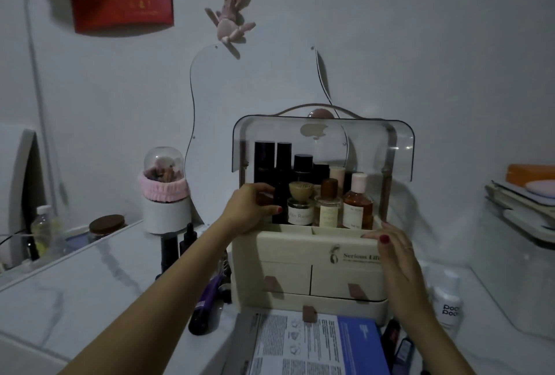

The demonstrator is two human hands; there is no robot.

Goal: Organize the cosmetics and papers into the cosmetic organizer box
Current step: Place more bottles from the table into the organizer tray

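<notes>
A cream cosmetic organizer box [294,251] stands against the wall with its clear lid [324,140] flipped up. Several dark and amber bottles [330,200] fill its top compartment. My left hand [252,206] reaches into the left side of that compartment and grips a dark bottle [267,197] there. My right hand [396,254] rests with straight fingers on the box's upper right front edge. Printed papers [300,344] and a blue booklet [360,341] lie in front of the box, below its drawers.
Dark tubes and a purple bottle [207,305] lie left of the box. A white bottle [447,299] stands at its right. A wavy mirror [255,98] hangs behind. A pink-banded brush holder [163,194] sits left, stacked items [522,194] at right.
</notes>
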